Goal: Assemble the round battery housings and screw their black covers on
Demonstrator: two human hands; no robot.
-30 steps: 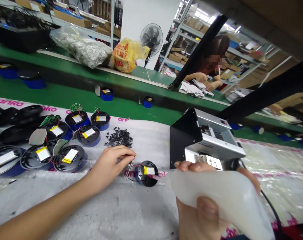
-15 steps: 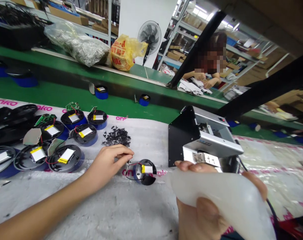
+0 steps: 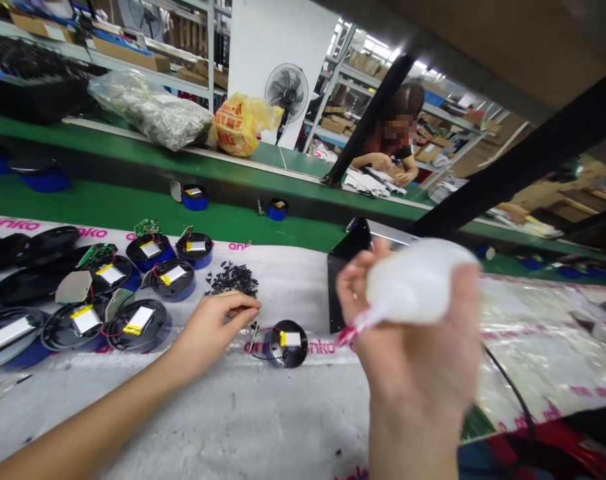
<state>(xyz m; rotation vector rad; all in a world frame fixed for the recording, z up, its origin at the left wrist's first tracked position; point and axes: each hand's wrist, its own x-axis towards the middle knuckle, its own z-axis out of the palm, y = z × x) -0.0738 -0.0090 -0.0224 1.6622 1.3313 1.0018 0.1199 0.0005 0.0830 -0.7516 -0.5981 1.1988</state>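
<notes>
My right hand (image 3: pixel 417 353) is wrapped round a translucent white squeeze bottle (image 3: pixel 413 280), raised over the bench. Its narrow nozzle points down and left, blurred by motion. Thumb and fingers of my left hand (image 3: pixel 223 323) are pinched together; anything between them is too small to make out. Just below those fingertips a small circuit board (image 3: pixel 253 338) stands on edge. Thin red and black wires join it to a round black-and-blue housing (image 3: pixel 291 357). A silver battery with yellow tape (image 3: pixel 290 339) lies inside that housing.
Similar open housings (image 3: pixel 173 283) with batteries crowd the left. Behind my left hand lies a heap of small black parts (image 3: pixel 233 279). A black-and-silver machine (image 3: pixel 345 273) stands partly behind my right hand. Across the bench a person (image 3: pixel 390 143) handles white pieces.
My right hand has turned and lifted the bottle, swinging the nozzle away from the housing. My left hand has shifted only slightly. The camera view has tilted a little.
</notes>
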